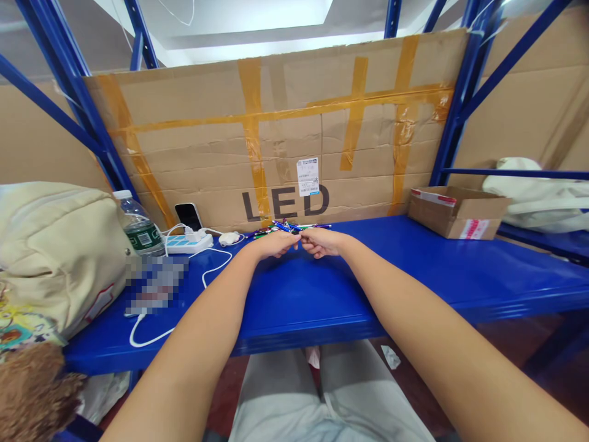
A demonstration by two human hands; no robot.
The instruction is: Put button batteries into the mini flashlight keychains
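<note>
Near the back of the blue table [294, 294], my left hand [277, 245] and my right hand [321, 242] meet at the fingertips. Both are closed in a pinch. Something small and dark shows between the fingertips, but it is too small to name. Just behind the hands lies a loose heap of pens [281, 226] in blue, green, purple and other colours, partly hidden by my fingers. One blue pen in the heap reaches close to the fingertips; whether a hand grips it cannot be told.
A cardboard panel [193, 159] marked LED stands behind. On the left are a cream bag [59, 258], a water bottle [140, 224], a power strip [189, 242], a blurred-out phone-like item [156, 285] and white cables. An open cardboard box [455, 212] stands right.
</note>
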